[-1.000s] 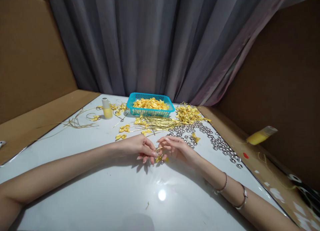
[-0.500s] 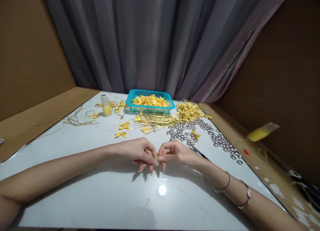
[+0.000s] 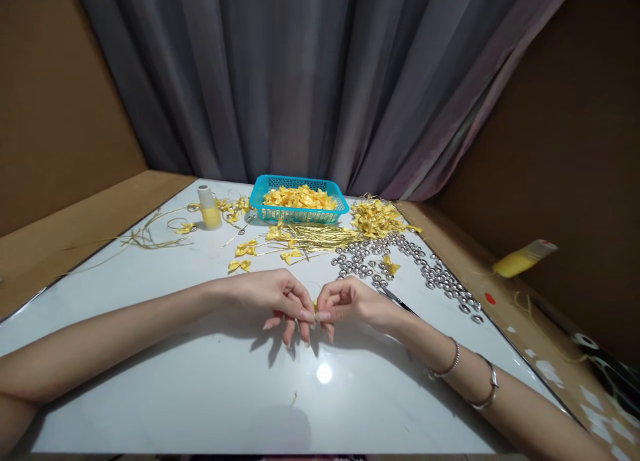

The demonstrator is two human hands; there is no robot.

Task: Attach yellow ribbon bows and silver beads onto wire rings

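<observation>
Left hand (image 3: 284, 297) and right hand (image 3: 349, 302) pinch a small, mostly hidden yellow piece (image 3: 315, 304) where they meet above the tabletop (image 3: 200, 394); an uneven pull or slack hold could let it slip.

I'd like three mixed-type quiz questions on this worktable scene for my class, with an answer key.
1. Multiple choice: What does the blue basket hold?
A) silver beads
B) yellow bows
C) bottles

2. True or false: Two bracelets circle the right arm.

3. Fill in the blank: The left hand and right hand hold a small ____ piece between them.

Key: 1 B; 2 true; 3 yellow.
</observation>
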